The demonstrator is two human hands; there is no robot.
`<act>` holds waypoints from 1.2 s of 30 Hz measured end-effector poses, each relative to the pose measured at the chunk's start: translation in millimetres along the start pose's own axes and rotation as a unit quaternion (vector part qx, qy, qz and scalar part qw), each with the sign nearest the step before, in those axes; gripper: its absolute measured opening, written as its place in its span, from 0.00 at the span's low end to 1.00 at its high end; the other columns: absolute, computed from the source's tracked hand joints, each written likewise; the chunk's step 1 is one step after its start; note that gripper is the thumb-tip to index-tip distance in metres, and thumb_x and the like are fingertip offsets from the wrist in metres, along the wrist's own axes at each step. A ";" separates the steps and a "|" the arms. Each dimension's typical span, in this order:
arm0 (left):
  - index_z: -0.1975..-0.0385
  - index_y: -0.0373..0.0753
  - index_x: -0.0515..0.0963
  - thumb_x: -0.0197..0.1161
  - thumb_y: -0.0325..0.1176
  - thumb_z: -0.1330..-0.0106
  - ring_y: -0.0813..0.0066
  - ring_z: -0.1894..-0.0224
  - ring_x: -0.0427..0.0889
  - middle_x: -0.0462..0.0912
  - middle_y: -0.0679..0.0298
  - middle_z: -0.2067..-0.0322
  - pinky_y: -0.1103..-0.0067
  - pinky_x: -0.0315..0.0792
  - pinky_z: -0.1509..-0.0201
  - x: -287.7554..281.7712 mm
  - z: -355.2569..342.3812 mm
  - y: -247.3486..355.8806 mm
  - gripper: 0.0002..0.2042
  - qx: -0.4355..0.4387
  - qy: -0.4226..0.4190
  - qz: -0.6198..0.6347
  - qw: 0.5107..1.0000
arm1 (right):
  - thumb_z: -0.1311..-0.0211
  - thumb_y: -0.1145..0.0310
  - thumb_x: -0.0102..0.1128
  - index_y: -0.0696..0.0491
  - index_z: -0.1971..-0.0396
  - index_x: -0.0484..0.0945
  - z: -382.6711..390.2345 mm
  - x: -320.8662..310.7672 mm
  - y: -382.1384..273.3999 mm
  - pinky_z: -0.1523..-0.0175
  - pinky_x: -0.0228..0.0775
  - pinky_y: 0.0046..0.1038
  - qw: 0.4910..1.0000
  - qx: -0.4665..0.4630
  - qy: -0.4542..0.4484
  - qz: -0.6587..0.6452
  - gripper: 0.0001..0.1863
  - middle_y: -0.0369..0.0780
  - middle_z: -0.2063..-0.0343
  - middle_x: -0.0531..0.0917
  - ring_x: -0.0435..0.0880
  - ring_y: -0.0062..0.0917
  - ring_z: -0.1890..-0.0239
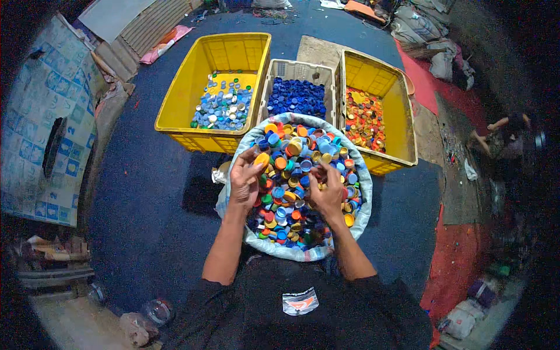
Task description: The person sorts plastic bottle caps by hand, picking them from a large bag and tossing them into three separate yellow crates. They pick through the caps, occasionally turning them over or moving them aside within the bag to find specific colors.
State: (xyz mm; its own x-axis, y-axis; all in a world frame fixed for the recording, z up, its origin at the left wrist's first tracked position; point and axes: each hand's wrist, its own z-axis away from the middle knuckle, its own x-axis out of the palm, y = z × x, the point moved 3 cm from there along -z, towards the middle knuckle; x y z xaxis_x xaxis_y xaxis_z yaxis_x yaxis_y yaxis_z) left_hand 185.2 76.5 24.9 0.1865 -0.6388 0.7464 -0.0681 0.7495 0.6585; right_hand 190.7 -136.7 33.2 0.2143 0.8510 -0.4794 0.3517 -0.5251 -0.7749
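A round sack (364,195) with a rolled pale rim stands right before me, heaped with plastic bottle caps (290,197) of many colours. Over the left part of the heap, my left hand (245,179) pinches a yellow bottle cap (262,160) between thumb and fingers. My right hand (330,192) is over the right part with thumb and fingertips drawn together; whatever may be between them is too blurred to make out. Beyond the sack, light blue, white and green caps (224,111) lie in the left crate, dark blue caps (296,97) in the middle one, orange and red caps (364,121) in the right one.
The left yellow crate (181,96), the whitish middle crate (330,87) and the right yellow crate (401,128) stand in a row behind the sack. Dark blue sheeting (140,204) covers the floor. Bundled sacks (417,29) lie far right, where another person (510,131) sits.
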 end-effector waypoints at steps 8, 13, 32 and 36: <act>0.57 0.29 0.74 0.56 0.33 0.44 0.63 0.59 0.77 0.78 0.55 0.63 0.70 0.71 0.48 -27.0 28.2 -1.1 0.17 -0.081 0.079 0.231 0.966 | 0.55 0.67 0.66 0.56 0.50 0.70 -57.7 25.3 -15.0 0.59 0.64 0.37 0.979 -0.131 -0.014 0.158 0.29 0.42 0.69 0.79 0.73 0.36 0.63; 0.62 0.39 0.76 0.52 0.38 0.34 0.72 0.65 0.78 0.79 0.64 0.67 0.75 0.73 0.59 -39.5 36.7 -5.4 0.11 -0.096 0.088 0.154 0.979 | 0.54 0.65 0.66 0.54 0.53 0.72 -62.8 39.4 -13.1 0.61 0.63 0.38 0.977 -0.101 -0.019 0.186 0.25 0.43 0.67 0.80 0.74 0.38 0.63; 0.63 0.35 0.73 0.65 0.28 0.43 0.82 0.70 0.77 0.79 0.65 0.70 0.83 0.71 0.67 -15.6 31.8 -13.6 0.11 0.069 0.088 -0.344 0.932 | 0.46 0.72 0.61 0.59 0.45 0.65 -57.2 7.5 20.6 0.60 0.70 0.21 0.781 0.377 -0.110 -0.485 0.27 0.40 0.64 0.81 0.79 0.22 0.66; 0.59 0.35 0.74 0.67 0.28 0.47 0.77 0.65 0.78 0.80 0.61 0.66 0.81 0.71 0.60 4.6 25.1 -7.0 0.15 0.125 0.049 -0.542 0.829 | 0.41 0.69 0.53 0.58 0.52 0.69 -38.0 -2.5 20.4 0.57 0.70 0.28 0.678 0.381 -0.045 -0.627 0.17 0.42 0.58 0.78 0.78 0.27 0.60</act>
State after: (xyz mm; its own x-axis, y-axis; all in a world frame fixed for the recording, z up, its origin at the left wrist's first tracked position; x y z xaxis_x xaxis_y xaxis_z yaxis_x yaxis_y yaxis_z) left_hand 161.9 64.0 26.1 0.3488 -0.8873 -0.3016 -0.0065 -0.3241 0.9460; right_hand 231.9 -149.4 34.3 0.1139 0.6434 0.7570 -0.3749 0.7335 -0.5670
